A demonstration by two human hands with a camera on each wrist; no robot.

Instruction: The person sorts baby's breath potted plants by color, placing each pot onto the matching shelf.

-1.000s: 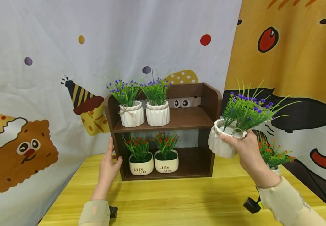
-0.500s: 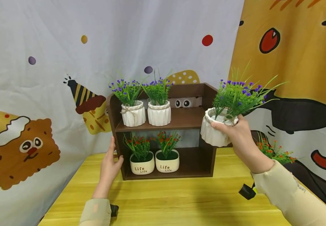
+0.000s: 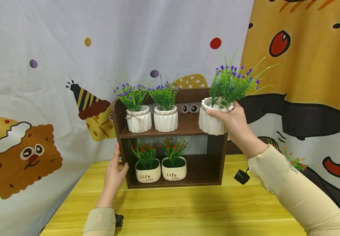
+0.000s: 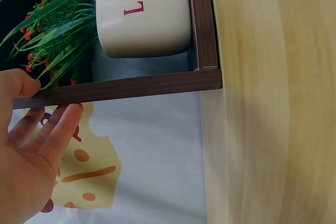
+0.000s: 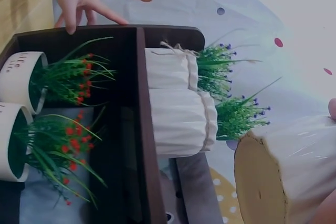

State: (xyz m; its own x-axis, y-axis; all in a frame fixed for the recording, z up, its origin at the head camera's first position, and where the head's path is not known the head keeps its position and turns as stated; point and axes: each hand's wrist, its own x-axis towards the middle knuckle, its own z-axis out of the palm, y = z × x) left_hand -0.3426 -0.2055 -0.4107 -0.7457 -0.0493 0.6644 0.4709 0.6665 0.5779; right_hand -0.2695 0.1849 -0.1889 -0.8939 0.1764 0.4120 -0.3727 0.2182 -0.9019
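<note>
My right hand (image 3: 233, 123) holds a white pleated pot (image 3: 212, 119) of purple-flowered greenery by its rim, tilted, before the upper right of a brown two-tier shelf (image 3: 170, 131). In the right wrist view that pot's flat base (image 5: 260, 182) shows, apart from the shelf. My left hand (image 3: 114, 173) is at the shelf's left side panel (image 4: 126, 88), thumb on its inner side and fingers along the outside. Two matching white pots (image 3: 139, 120) (image 3: 165, 120) stand side by side on the upper tier's left.
On the lower tier are two cream "Life" pots (image 3: 148, 173) (image 3: 174, 171) with red flowers. Another red-flowered plant (image 3: 293, 160) is partly hidden behind the right sleeve. The shelf stands on a yellow wooden table (image 3: 170, 203) before a printed cloth (image 3: 170, 32).
My right hand has carried the white pot of purple flowers up and left, from beside the shelf to in front of its upper tier. My left hand stays at the side panel.
</note>
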